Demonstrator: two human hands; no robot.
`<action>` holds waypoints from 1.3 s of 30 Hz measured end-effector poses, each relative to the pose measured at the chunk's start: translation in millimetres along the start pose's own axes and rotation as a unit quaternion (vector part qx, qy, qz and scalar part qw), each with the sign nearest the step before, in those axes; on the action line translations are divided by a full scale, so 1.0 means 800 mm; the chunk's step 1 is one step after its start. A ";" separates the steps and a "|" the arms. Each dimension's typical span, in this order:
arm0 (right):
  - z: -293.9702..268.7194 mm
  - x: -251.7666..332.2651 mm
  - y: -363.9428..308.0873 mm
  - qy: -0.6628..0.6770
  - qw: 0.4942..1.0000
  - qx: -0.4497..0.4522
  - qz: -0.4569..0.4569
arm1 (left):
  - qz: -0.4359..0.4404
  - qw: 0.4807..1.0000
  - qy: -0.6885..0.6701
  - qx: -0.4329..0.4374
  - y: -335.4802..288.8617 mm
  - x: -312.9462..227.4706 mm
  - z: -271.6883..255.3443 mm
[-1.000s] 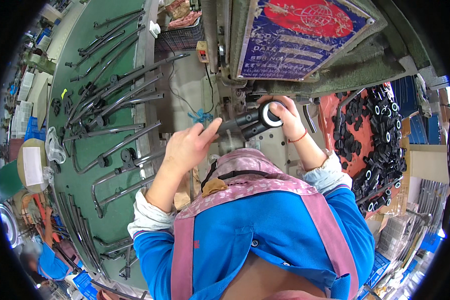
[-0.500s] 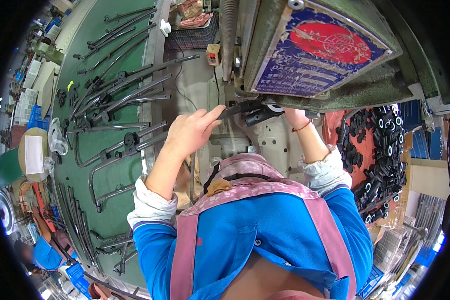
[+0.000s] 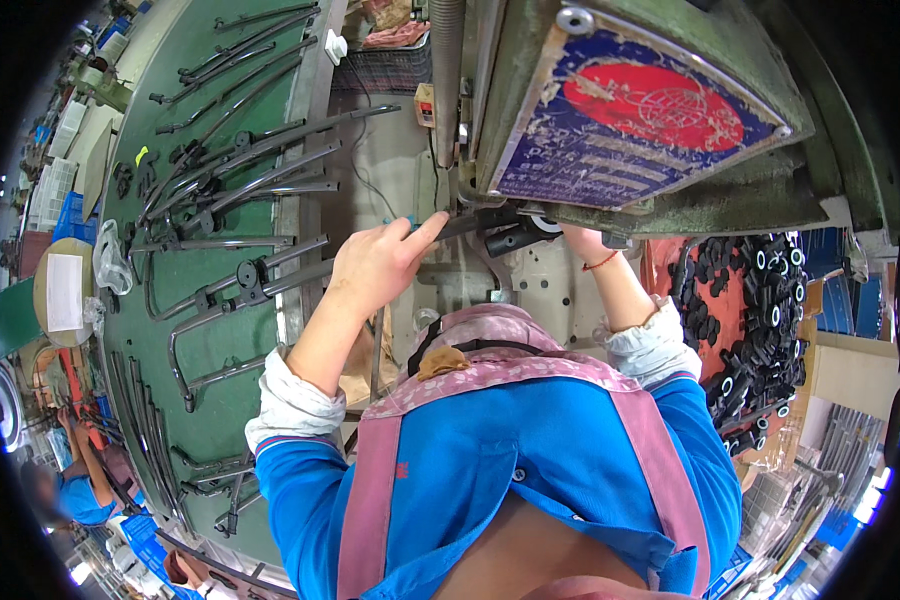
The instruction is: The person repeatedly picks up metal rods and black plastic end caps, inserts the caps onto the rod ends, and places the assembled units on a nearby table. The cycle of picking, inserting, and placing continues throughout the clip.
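My left hand (image 3: 382, 265) is closed around a long black tube frame (image 3: 315, 275), thumb and index finger lying along the tube. The frame runs from the green table toward the machine (image 3: 670, 120). Near its machine end sits a short black cylindrical fitting (image 3: 510, 240), with a white-ringed piece (image 3: 545, 224) beside it, just under the machine's head. My right hand (image 3: 588, 245) is at that end, next to the white-ringed piece. Its fingers are hidden under the machine's head, so their grip does not show.
Several black bent tube frames (image 3: 240, 160) lie on the green table (image 3: 240, 345) at left. On the right, many black fittings with white rings (image 3: 760, 340) cover a reddish surface. A dark crate (image 3: 385, 70) stands behind. A co-worker (image 3: 90, 490) is at far lower left.
The view has shifted slightly. My left hand keeps its hold on the tube frame, and my right hand stays under the machine's head. Otherwise little differs.
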State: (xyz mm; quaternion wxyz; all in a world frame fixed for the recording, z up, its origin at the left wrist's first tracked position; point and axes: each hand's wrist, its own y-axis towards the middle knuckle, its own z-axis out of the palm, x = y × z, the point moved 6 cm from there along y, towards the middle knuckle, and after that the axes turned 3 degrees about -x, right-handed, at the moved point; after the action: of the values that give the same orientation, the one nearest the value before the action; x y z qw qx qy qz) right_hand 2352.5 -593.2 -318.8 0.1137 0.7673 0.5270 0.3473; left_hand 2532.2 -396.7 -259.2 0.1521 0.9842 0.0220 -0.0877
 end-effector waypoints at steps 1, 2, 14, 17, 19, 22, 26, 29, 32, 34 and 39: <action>0.004 -0.006 -0.004 -0.012 1.000 0.000 -0.003 | -0.005 1.000 -0.008 0.010 0.003 0.000 -0.002; 0.008 -0.013 -0.007 -0.025 1.000 -0.001 -0.007 | -0.009 1.000 -0.016 0.020 0.007 0.000 -0.003; 0.093 -0.156 -0.072 0.077 0.984 0.052 0.151 | -0.026 0.999 -0.035 -0.018 -0.005 0.004 0.021; 0.070 -0.066 -0.031 0.019 0.999 0.010 0.038 | -0.064 0.996 -0.013 -0.068 -0.031 0.015 0.016; 0.055 -0.063 -0.036 0.018 1.000 -0.017 0.020 | -0.089 0.991 -0.008 -0.100 -0.045 0.025 0.011; 0.055 -0.072 -0.049 0.020 0.999 -0.029 0.021 | -0.073 0.992 -0.030 -0.100 -0.061 0.037 0.008; 0.065 -0.084 -0.068 0.019 0.999 -0.024 0.041 | -0.070 0.993 -0.039 -0.087 -0.059 0.043 0.006; 0.059 -0.080 -0.075 0.030 0.996 -0.054 0.062 | -0.046 0.993 -0.041 -0.097 -0.047 0.040 0.005; 0.050 -0.052 -0.058 0.051 0.992 -0.080 0.086 | -0.044 0.997 -0.031 -0.051 -0.044 0.046 0.013; 0.042 -0.032 -0.049 0.074 0.987 -0.100 0.104 | -0.037 0.998 -0.019 -0.051 -0.044 0.049 0.019; 0.032 -0.009 -0.041 0.075 0.984 -0.129 0.102 | -0.014 0.998 -0.030 -0.046 -0.039 0.053 0.024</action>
State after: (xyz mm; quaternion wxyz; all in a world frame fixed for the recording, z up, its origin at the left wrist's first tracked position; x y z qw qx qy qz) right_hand 2343.7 -581.0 -358.1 0.1360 0.7673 0.4040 0.4791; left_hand 2568.2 -372.1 -294.3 0.1964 0.9727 0.0347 -0.1186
